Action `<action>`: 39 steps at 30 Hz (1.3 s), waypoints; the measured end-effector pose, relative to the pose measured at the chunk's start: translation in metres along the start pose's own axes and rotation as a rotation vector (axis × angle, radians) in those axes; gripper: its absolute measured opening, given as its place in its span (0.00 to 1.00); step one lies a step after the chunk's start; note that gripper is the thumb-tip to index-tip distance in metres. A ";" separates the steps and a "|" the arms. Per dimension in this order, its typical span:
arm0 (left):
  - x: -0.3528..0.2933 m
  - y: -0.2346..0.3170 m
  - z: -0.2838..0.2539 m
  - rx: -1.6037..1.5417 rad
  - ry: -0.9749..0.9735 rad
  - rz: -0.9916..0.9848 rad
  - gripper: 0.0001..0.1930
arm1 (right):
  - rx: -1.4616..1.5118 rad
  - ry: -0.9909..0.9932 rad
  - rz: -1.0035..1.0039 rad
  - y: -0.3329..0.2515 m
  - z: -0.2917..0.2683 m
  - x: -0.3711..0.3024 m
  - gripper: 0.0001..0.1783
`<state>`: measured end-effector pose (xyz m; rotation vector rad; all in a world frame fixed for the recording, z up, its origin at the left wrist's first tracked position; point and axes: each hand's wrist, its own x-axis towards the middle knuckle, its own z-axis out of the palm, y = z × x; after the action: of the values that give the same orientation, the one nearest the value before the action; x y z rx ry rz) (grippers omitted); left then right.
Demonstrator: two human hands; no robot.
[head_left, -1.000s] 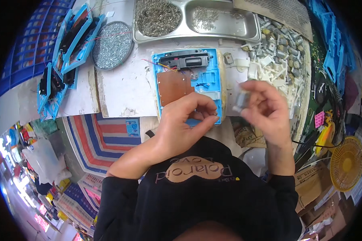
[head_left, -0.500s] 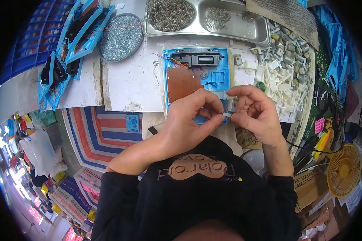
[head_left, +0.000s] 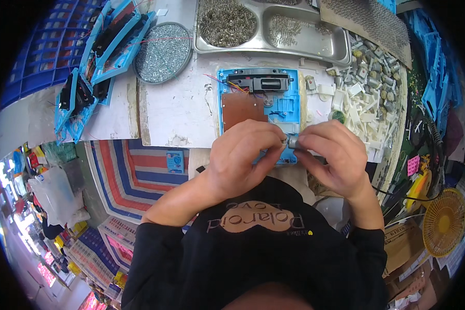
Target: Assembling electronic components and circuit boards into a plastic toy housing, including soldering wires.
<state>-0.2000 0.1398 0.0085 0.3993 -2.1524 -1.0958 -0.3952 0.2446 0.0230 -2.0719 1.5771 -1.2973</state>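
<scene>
Over the near edge of a blue plastic housing (head_left: 296, 98), my two hands meet fingertip to fingertip. My right hand (head_left: 338, 155) pinches a small silvery-grey motor (head_left: 293, 142) between thumb and fingers. Against the motor's left end, my left hand (head_left: 247, 155) is closed in a pinch on a tiny pale part, mostly covered by the fingertips. Inside the housing sit a brown circuit board (head_left: 240, 108) and a long black module (head_left: 258, 82) with thin coloured wires. My left hand hides the near part of the housing.
Grey motors (head_left: 380, 70) and white plastic pieces (head_left: 359, 111) lie heaped to the right. Beyond the housing stand a steel tray (head_left: 307, 49) of small metal parts and a round dish (head_left: 163, 54) of screws. More blue housings (head_left: 113, 46) are stacked at the far left.
The fingers of my right hand, spread before, have drawn in around the grey motor. My left hand keeps its pinch. The whole view has shifted slightly.
</scene>
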 end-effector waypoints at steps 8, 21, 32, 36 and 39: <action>0.001 0.002 -0.005 -0.067 -0.086 -0.078 0.14 | -0.028 0.035 -0.067 -0.004 0.003 -0.007 0.21; -0.003 -0.019 -0.021 -0.066 0.001 -0.233 0.11 | -0.089 0.027 -0.034 0.008 0.000 -0.015 0.23; -0.008 -0.051 -0.017 0.482 0.103 -0.098 0.11 | -0.130 0.096 0.161 0.048 0.023 -0.001 0.19; -0.013 -0.045 -0.023 0.471 0.071 -0.040 0.11 | -0.162 0.042 0.219 0.051 0.024 0.001 0.18; -0.016 -0.044 -0.023 0.450 0.085 -0.042 0.11 | -0.165 0.011 0.256 0.051 0.025 0.004 0.18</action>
<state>-0.1737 0.1082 -0.0244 0.6822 -2.3138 -0.5933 -0.4096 0.2133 -0.0225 -1.8739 1.9385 -1.1244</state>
